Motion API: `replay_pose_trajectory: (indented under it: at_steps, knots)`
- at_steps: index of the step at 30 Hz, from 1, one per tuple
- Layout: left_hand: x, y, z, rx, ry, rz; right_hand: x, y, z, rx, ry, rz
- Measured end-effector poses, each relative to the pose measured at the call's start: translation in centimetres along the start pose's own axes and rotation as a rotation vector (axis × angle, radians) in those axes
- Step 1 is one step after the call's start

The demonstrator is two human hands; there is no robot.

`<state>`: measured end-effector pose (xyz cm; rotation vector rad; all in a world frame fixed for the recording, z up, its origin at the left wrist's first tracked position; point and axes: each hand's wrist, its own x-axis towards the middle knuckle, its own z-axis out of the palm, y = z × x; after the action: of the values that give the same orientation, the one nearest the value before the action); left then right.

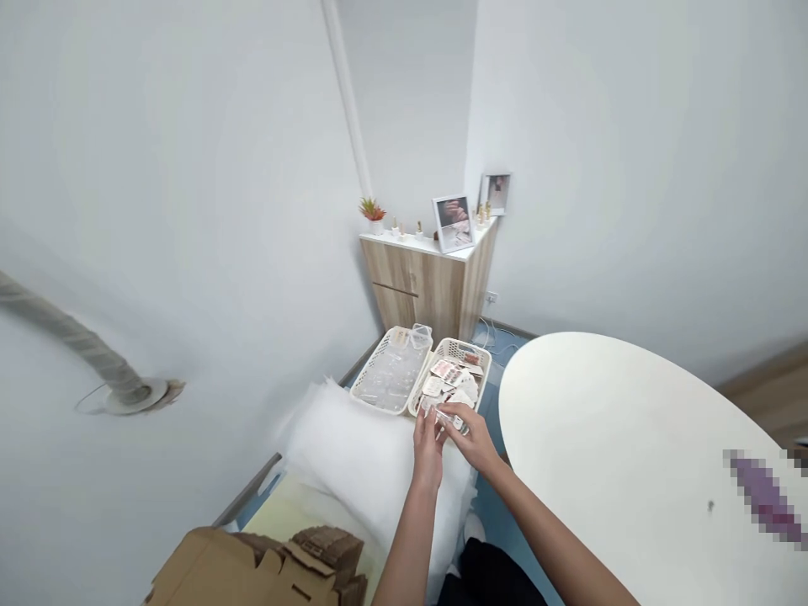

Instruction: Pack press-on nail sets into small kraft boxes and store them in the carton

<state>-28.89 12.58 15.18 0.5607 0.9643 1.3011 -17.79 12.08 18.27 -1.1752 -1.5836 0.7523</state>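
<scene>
Both my hands meet over the near end of the right basket (481,380). My left hand (428,446) and my right hand (475,439) pinch a small clear plastic case (452,417) between their fingertips. The right basket holds several small flat packets with pink and red contents (443,370). Beside it, the left basket (371,376) holds clear plastic cases, with a clear cup (421,336) at its far end. Both baskets rest on the floor beyond a white fluffy pad (353,454).
A round white table (631,454) fills the right side. A wooden cabinet (424,286) in the corner carries framed pictures (453,222) and a small plant (372,210). Cardboard boxes (265,568) lie at bottom left. A grey hose (76,341) enters the left wall.
</scene>
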Motion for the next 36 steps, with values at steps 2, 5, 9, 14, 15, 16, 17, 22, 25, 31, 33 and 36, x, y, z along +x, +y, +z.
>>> replay_pose_trajectory:
  at_steps: [2, 5, 9, 14, 15, 16, 17, 22, 25, 31, 33, 36]
  knots:
    - [-1.3, -0.5, 0.8, -0.007, -0.067, -0.002, -1.8, -0.6, -1.7, 0.080, 0.011, 0.106]
    - [-3.3, -0.9, 2.4, 0.004, -0.137, -0.031, -4.3, -1.3, -4.2, 0.182, 0.028, 0.263]
    - [-5.6, -1.8, 4.4, 0.085, -0.171, -0.059, -7.6, -1.9, -6.6, 0.218, 0.084, 0.305]
    - [-7.4, -4.0, 7.3, 0.202, -0.245, -0.096, -11.5, -1.6, -9.2, 0.223, 0.254, 0.263]
    - [-7.7, -4.6, 8.1, 0.214, -0.264, -0.112, -12.1, -1.4, -10.0, 0.231, 0.294, 0.263]
    - [-8.0, -5.3, 8.9, 0.217, -0.286, -0.132, -12.7, -1.2, -11.0, 0.248, 0.339, 0.268]
    - [-8.3, -5.9, 9.7, 0.212, -0.313, -0.157, -13.2, -0.9, -12.2, 0.276, 0.384, 0.282]
    - [-9.6, -9.7, 13.8, 0.077, -0.505, -0.335, -16.2, 0.2, -19.8, 0.508, 0.469, 0.464]
    - [-10.2, -12.4, 16.1, -0.022, -0.557, -0.451, -18.1, 1.3, -24.4, 0.503, 0.506, 0.518]
    - [-10.3, -21.2, 19.3, -0.004, -0.391, -0.652, -22.4, 7.1, -30.9, 0.391, 0.749, 0.675]
    - [-10.1, -24.6, 19.7, 0.095, -0.246, -0.651, -24.1, 10.0, -32.1, 0.427, 0.773, 0.761]
    - [-9.6, -28.8, 19.9, 0.298, -0.134, -0.606, -26.4, 14.2, -33.0, 0.474, 0.788, 0.876]
